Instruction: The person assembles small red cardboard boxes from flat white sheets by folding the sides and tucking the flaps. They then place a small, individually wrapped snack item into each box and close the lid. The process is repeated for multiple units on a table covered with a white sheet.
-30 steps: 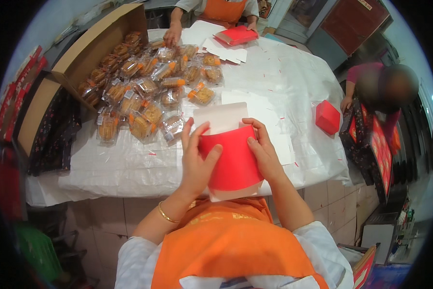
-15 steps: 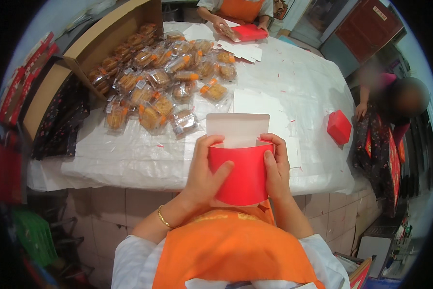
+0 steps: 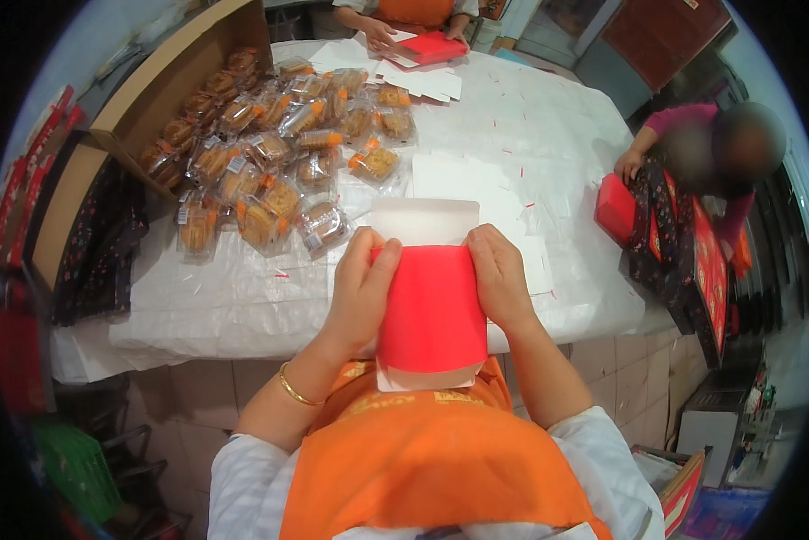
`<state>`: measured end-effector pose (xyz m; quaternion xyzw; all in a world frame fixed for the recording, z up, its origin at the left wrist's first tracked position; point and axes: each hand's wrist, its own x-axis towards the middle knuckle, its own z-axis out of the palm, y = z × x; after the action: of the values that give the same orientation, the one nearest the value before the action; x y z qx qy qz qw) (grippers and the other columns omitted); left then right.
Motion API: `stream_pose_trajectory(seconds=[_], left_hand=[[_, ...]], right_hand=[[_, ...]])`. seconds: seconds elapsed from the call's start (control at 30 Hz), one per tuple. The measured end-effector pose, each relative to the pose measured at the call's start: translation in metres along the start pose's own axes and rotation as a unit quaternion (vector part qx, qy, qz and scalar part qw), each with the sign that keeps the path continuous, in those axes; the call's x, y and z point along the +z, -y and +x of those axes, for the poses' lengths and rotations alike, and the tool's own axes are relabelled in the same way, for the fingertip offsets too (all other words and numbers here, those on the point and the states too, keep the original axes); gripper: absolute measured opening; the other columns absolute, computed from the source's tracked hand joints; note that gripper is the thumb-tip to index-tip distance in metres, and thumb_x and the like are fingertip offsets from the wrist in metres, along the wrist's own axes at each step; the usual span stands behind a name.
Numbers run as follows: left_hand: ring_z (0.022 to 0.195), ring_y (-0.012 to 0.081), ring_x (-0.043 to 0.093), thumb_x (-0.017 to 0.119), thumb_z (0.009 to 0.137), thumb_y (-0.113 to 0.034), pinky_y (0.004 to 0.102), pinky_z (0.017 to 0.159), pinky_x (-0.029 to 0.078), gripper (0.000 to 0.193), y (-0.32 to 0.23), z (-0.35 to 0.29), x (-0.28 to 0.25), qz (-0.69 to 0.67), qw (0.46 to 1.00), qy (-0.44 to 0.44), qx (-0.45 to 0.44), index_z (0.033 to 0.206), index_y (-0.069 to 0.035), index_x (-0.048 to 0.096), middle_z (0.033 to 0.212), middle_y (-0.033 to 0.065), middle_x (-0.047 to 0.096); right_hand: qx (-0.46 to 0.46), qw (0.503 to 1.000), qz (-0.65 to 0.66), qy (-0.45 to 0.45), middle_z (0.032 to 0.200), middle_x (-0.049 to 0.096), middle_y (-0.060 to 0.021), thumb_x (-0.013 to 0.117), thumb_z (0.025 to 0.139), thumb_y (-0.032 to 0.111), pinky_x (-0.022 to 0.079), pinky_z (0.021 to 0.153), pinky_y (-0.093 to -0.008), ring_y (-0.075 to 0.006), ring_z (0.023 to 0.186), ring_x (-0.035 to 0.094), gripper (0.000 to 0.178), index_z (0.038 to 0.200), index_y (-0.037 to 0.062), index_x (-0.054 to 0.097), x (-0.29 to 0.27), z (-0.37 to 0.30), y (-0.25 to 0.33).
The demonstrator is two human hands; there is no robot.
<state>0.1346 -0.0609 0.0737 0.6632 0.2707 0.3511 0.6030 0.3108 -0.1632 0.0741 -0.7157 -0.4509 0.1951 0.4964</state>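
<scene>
Red box runs its long axis six to twelve o'clock. Our left grip pinches its ten-o'clock corner, our right grip its two-o'clock corner.

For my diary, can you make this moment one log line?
left hand: holds red box; right hand: holds same box; white far flap: open

Our carton is red with white flaps, our apron orange, our bracelet gold — the table cover white, the dark box at left pink-flecked.
</scene>
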Motion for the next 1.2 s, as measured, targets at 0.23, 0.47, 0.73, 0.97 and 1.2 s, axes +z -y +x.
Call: stream_pose_trajectory(seconds=[0.23, 0.47, 0.73, 0.97, 1.2], left_hand=[[0.068, 0.0040, 0.036, 0.045, 0.101, -0.017, 0.0208, 0.062, 0.033, 0.020, 0.018, 0.001, 0.002, -0.115, 0.981, -0.009, -0.155, 0.084, -0.007, 0.049, 0.074, -0.0056, 0.044], [0.070, 0.0053, 0.044, 0.051, 0.102, -0.018, 0.0237, 0.063, 0.039, 0.023, 0.058, -0.026, 0.008, -0.020, 0.992, -0.032, -0.116, 0.086, -0.002, 0.055, 0.076, -0.0010, 0.052], [0.070, 0.0116, 0.052, 0.058, 0.100, -0.020, 0.0300, 0.065, 0.045, 0.021, 0.079, -0.009, 0.008, 0.065, 0.996, -0.016, -0.054, 0.097, 0.001, 0.054, 0.077, 0.0086, 0.058], [0.084, 0.0086, 0.058, 0.058, 0.101, -0.013, 0.0227, 0.072, 0.048, 0.032, 0.066, -0.017, 0.014, -0.083, 0.977, 0.000, -0.199, 0.128, -0.003, 0.045, 0.094, 0.0063, 0.065], [0.122, 0.0206, 0.054, 0.057, 0.102, -0.021, 0.0343, 0.100, 0.049, 0.061, 0.057, -0.030, 0.020, -0.130, 0.954, 0.086, -0.257, 0.150, 0.000, 0.025, 0.135, 0.0202, 0.051]], right_hand=[[0.052, 0.999, 0.005, 0.002, 0.091, 0.061, -0.0213, 0.046, 0.102, 0.021, 0.046, 0.081, -0.0388, -0.0337, 0.083, 0.058, 0.033, 0.092, -0.0072, 0.058, 0.004, -0.006, -0.013], [0.103, 0.994, -0.001, 0.021, 0.086, 0.058, -0.0220, 0.045, 0.103, 0.025, 0.045, 0.078, -0.0399, -0.0321, 0.080, 0.055, 0.037, 0.084, -0.0067, 0.054, 0.005, -0.029, -0.025], [0.072, 0.996, 0.039, -0.041, 0.094, 0.064, -0.0142, 0.050, 0.101, 0.017, 0.048, 0.085, -0.0357, -0.0254, 0.091, 0.061, 0.024, 0.117, -0.0007, 0.052, 0.020, -0.029, -0.051], [0.203, 0.968, 0.147, 0.013, 0.098, 0.060, -0.0047, 0.050, 0.104, 0.020, 0.048, 0.081, -0.0261, -0.0105, 0.090, 0.056, 0.024, 0.120, 0.0020, 0.053, 0.020, -0.040, -0.069], [0.258, 0.946, 0.198, 0.001, 0.097, 0.058, -0.0018, 0.047, 0.106, 0.025, 0.046, 0.081, -0.0266, -0.0100, 0.086, 0.051, 0.024, 0.109, 0.0021, 0.055, 0.015, -0.046, -0.084]])
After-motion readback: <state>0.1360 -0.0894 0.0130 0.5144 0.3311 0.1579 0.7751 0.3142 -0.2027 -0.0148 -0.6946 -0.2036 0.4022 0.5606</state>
